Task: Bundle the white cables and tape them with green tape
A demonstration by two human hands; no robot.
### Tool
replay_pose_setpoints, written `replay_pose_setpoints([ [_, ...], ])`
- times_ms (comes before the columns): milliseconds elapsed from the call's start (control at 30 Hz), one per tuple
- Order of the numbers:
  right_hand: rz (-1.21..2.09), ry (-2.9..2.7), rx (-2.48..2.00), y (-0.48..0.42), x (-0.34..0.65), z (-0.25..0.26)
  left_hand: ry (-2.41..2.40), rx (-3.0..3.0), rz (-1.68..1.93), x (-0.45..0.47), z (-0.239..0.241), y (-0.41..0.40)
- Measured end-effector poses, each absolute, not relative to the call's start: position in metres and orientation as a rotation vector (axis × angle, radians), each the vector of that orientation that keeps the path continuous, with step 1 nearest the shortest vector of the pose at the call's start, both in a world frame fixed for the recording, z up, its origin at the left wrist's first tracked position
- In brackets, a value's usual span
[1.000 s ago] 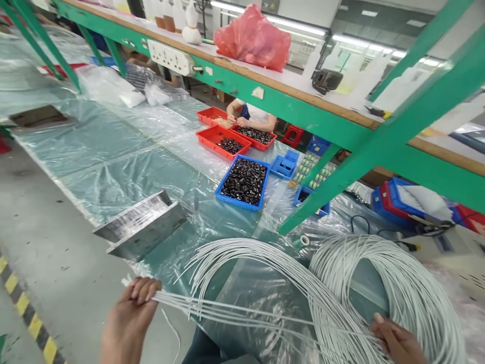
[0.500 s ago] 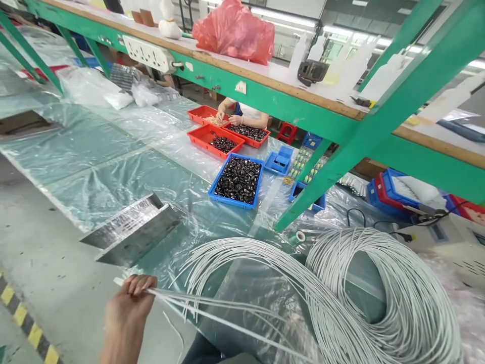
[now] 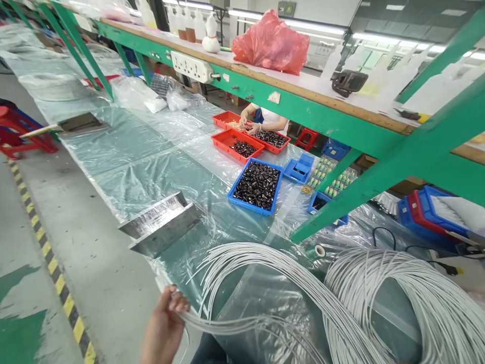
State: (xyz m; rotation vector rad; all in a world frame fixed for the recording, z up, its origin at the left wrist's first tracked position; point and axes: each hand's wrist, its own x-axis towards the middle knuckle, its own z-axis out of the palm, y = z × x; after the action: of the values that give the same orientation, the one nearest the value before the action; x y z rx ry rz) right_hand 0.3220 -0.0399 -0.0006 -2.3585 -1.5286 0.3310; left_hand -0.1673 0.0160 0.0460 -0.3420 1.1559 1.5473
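My left hand is at the lower left, in front of the table's near edge, with its fingers closed round a few pale grey cables. These run from the hand to the right, sagging over the plastic-covered tabletop, and leave the picture at the bottom. Just beyond them, a thick bundle of loose cable ends curves out of a large cable coil at the lower right. A metal channel lies near the table edge, ahead of my hand. My right hand is outside the picture.
A blue tray of small black parts and red trays stand further back. Another person's hands work there. A green slanted post rises at the right, beside a tape roll. Overhead runs a green-edged shelf.
The view has swung left, so the scene sits further right. My left hand still grips the cables, which now sag in a curve where they were straighter.
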Motion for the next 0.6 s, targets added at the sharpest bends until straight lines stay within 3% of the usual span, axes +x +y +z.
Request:
replay_pose_setpoints([
  [133, 0.638, -1.93, -2.031, -0.003, 0.213, -0.025, 1.178, -0.215, 1.44, -0.135, 0.032, -0.006],
  [300, 0.674, -2.296, -1.679, 0.071, 0.076, -0.058, 1.143, -0.166, 1.358, -0.125, 0.019, -0.026],
  [600, 0.538, -2.704, -1.395, 0.089, 0.003, -0.098, 1.276, -0.223, 1.349, -0.131, 0.026, -0.035],
])
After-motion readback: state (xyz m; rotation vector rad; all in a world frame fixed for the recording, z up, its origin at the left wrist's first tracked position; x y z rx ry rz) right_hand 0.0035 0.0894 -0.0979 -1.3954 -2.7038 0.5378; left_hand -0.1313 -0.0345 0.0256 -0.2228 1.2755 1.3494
